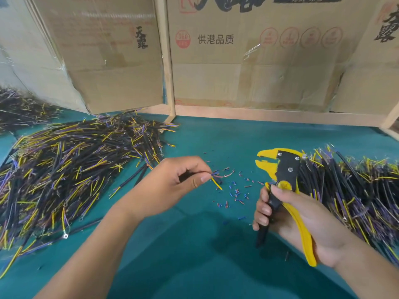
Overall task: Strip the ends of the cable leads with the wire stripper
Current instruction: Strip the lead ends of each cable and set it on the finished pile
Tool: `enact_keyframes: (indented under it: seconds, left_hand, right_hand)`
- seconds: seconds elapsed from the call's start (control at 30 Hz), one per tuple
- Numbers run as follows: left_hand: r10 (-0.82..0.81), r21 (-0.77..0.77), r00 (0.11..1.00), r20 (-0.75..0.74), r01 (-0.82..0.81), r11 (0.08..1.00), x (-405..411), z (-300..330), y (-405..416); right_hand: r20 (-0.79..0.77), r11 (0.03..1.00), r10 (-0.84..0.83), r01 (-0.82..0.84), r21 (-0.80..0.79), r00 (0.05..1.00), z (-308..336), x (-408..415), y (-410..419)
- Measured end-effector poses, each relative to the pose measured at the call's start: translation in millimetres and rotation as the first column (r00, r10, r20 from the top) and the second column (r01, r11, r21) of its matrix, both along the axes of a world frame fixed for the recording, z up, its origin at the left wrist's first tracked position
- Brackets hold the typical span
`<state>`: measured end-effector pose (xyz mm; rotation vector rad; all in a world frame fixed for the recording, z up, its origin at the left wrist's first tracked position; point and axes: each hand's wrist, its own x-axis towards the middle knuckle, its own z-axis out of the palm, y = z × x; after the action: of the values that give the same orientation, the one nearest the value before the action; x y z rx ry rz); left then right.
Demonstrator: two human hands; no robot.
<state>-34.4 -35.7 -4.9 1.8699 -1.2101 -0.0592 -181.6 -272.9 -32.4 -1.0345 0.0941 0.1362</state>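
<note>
The left hand (172, 182) pinches a cable (216, 180), its body hidden; leads point right. The right hand (302, 223) grips the wire stripper (282, 180), nose pointing far-left.

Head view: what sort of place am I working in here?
Probably a small hand-assembly bench for wire harnesses. Large heaps of cut cable leads lie on a green mat, flattened cardboard cartons wall off the back, and snipped insulation bits lie near the wire stripper.
</note>
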Motion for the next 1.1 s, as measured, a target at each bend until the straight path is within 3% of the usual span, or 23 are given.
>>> enact_keyframes:
  seconds: [0.33,0.57,0.8,0.87,0.97,1.03,1.1]
  left_hand:
    - [0.005,0.0,0.995,0.098,-0.005,1.0,-5,0,-5]
    - [0.013,-0.064,0.998,0.056,-0.01,0.998,-12,-6,-16]
    - [0.096,-0.307,0.983,-0.157,-0.141,0.941,-32,17,-54]
    - [0.106,-0.274,0.943,-0.315,-0.197,0.941,-35,31,-75]
    - [-0.022,-0.215,0.743,-0.669,-0.164,0.963,-41,52,-114]
    - [-0.044,-0.182,0.698,-0.714,-0.125,0.975,-47,63,-142]
    - [-0.048,-0.118,0.714,-0.698,-0.049,0.992,-54,72,-172]
  right_hand:
    - [-0.061,1.0,0.011,-0.011,0.008,0.998,-11,5,-1]
    - [-0.081,1.0,0.014,-0.013,0.024,0.997,-12,6,-2]
    - [-0.12,0.996,-0.024,0.033,0.077,0.992,-8,6,1]
    - [-0.136,0.995,-0.016,0.03,0.099,0.991,-8,5,1]
    - [-0.164,0.995,-0.015,0.031,0.094,0.986,-9,6,0]
    - [-0.19,0.994,-0.032,0.051,0.095,0.981,-11,9,1]
    - [-0.221,0.989,-0.044,0.074,0.128,0.974,-11,12,2]
